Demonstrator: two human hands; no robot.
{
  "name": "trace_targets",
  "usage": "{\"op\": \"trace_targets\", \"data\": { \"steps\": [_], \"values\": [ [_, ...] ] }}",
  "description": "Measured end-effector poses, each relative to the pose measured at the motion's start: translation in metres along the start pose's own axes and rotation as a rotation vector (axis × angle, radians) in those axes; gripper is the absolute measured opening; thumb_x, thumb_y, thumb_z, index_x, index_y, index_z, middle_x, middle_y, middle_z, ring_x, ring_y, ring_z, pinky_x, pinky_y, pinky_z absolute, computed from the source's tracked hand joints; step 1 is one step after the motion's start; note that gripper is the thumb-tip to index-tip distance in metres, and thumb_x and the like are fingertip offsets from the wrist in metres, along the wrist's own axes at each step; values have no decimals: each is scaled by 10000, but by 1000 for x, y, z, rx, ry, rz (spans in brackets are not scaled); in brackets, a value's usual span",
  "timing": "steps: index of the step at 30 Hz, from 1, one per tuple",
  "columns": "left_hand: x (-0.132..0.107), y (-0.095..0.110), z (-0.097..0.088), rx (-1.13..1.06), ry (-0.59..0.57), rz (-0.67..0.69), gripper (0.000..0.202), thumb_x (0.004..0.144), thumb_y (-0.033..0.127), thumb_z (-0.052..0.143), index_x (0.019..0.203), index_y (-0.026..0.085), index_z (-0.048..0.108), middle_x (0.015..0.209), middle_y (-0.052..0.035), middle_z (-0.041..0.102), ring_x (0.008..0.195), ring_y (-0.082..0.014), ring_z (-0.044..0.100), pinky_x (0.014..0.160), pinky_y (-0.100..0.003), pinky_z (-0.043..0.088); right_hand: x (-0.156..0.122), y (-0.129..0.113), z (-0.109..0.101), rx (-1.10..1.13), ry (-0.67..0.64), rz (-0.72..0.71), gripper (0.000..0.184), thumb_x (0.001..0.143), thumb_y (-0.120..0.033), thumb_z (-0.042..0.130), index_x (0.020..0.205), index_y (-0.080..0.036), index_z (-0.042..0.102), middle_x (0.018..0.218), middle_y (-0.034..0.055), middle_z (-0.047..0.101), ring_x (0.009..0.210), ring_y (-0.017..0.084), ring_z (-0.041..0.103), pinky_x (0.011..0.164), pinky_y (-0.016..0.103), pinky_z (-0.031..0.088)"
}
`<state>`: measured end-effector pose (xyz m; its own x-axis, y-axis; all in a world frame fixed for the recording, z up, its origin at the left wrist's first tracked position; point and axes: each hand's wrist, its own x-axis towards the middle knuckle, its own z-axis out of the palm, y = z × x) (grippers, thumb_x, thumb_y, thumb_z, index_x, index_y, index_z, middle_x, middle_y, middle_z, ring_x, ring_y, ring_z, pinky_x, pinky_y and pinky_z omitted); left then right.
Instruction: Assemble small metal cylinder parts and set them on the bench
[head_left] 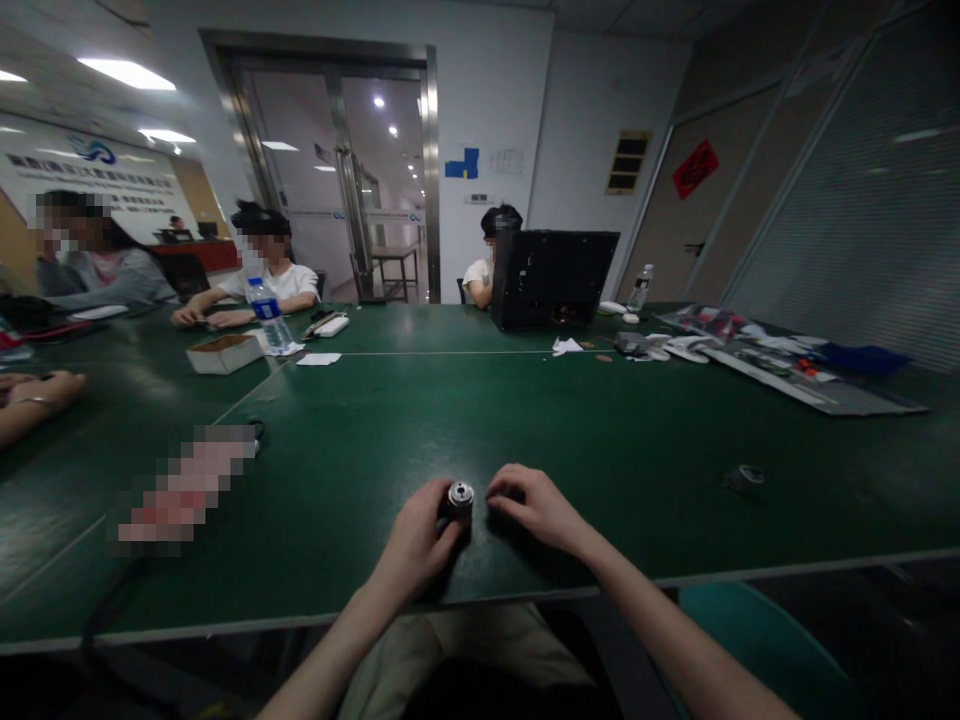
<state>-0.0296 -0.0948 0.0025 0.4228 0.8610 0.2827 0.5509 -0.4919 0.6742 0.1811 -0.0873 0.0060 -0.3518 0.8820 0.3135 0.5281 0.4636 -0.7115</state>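
Note:
My left hand (420,525) is wrapped round a small metal cylinder (460,494) near the front edge of the green table. The cylinder's round silvery top faces up, with a dark opening in its middle; its lower side is dark and partly covered by my fingers. Just to the right, my right hand (536,508) is curled, its fingertips pinched together a short gap from the cylinder. Anything small between those fingertips is hidden from me. Farther right on the table lies another small cylindrical part (745,477), dark and blurred.
A blurred-out long object (187,490) with a cable lies at left on the green table (390,420). Beyond it are an open box (225,353) and a water bottle (270,315). A black case (555,280) stands at the back; a cluttered board (810,385) lies right. Several people sit around.

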Motion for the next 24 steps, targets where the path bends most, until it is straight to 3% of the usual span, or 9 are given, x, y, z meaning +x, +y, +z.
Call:
{"op": "trace_targets", "data": {
  "steps": [11,18,21,24],
  "values": [
    [0,0,1,23,10,10,265,803,204,511,1066,179,532,1055,-100,617,966,-240,578,863,-375,450,-15,1,6,-93,-32,56,69,782,-232,652,831,-203,690,868,38,665,877,190,561,808,315,405],
    [-1,-2,2,29,3,0,309,779,193,536,1086,180,515,1074,-101,608,980,-243,570,865,-382,445,-19,-6,5,-2,84,143,246,750,-250,666,988,-191,643,956,45,664,888,180,603,811,307,446],
    [0,-2,2,29,9,1,323,759,183,544,1079,180,503,1043,-93,612,944,-236,581,832,-375,459,-13,-18,16,-22,104,111,379,750,-309,670,1105,-203,588,1008,53,652,924,190,593,835,327,434],
    [1,-1,4,32,13,7,371,707,125,543,1070,177,492,1014,-84,613,919,-225,589,818,-367,472,-4,-30,32,-125,99,107,433,704,-347,711,1091,-194,589,997,65,650,907,212,583,814,337,418]
  ]
}}
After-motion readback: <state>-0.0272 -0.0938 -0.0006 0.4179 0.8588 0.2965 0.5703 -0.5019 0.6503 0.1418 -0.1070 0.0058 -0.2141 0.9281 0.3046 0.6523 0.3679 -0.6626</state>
